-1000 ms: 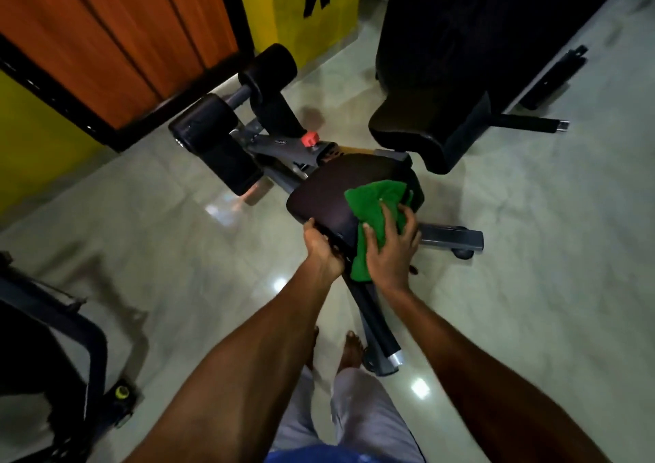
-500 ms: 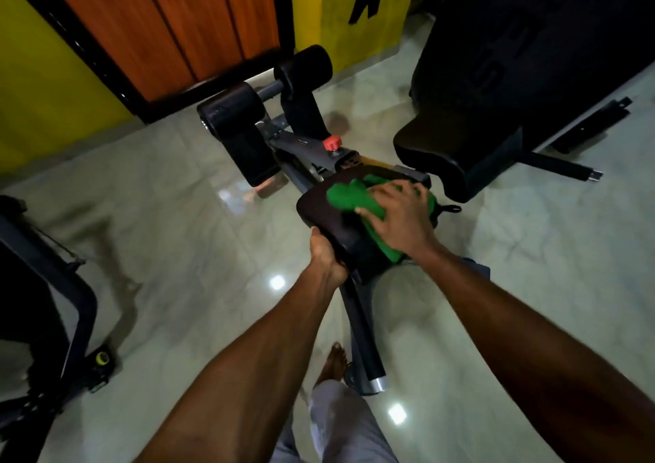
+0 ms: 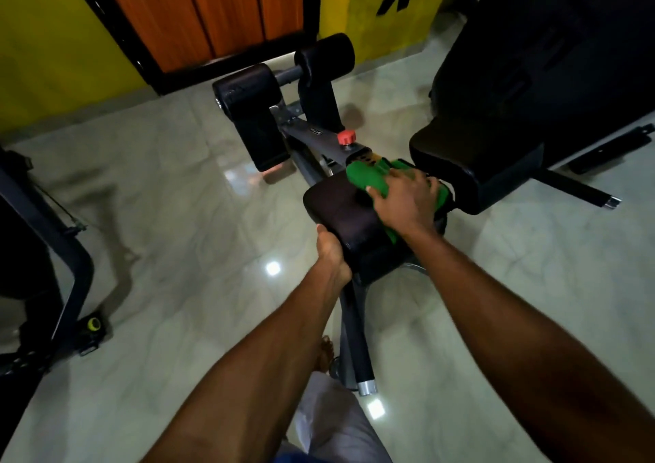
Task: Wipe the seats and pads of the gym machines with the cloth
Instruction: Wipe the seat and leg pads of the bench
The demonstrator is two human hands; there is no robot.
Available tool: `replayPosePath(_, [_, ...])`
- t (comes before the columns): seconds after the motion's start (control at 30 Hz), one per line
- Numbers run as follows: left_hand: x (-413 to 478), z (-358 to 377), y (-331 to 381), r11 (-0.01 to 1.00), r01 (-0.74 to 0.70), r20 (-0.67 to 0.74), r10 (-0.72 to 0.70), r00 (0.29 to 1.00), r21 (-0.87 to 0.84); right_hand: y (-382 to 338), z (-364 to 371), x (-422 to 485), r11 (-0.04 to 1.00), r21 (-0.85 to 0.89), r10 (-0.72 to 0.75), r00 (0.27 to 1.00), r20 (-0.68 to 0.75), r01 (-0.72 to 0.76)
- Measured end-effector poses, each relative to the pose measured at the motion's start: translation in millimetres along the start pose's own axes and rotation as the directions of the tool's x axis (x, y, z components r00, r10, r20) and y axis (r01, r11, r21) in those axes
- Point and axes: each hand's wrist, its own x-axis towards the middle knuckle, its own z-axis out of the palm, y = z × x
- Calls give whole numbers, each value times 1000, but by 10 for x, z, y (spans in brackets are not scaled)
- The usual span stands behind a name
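Firmly, the left hand [image 3: 331, 253] clenches the dark padded seat [image 3: 340, 211], centre frame; the right hand [image 3: 404, 204], fingers flat, presses a green cloth [image 3: 367, 179]; overlapping strokes advisable.

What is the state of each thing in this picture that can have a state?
green cloth: bunched, pressed on the seat's far end.
dark brown padded seat: gripped at its near edge, cloth on it.
right hand: fingers spread flat on the cloth.
left hand: grips the seat's near corner.
two black roller pads: untouched.
red round knob: untouched.
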Motion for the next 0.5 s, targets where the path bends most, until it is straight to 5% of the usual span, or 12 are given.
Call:
replayPosePath(0.1, [-46, 1, 25, 1000, 2, -19, -3, 1000, -16, -324, 77, -409, 981, 69, -179, 984, -23, 180])
replayPosePath(0.23, [-57, -107, -1, 996, 1, -24, -3, 1000, -86, -46, 60, -632, 830, 115, -547, 837, -26, 546])
replayPosePath(0.3, [-78, -106, -27, 996, -2, -46, -2, 999, -91, 165, 3, -359, 875, 69, -482, 876, 19, 480])
replayPosePath(0.43, [-85, -9, -47, 996, -46, -76, 41, 996, -72, -6, -59, 54, 994, -32, -100, 988, 118, 105])
replayPosePath(0.5, [-53, 11, -55, 995, -49, -111, 39, 993, -91, -266, -25, -69, 985, -22, -167, 975, 150, 172])
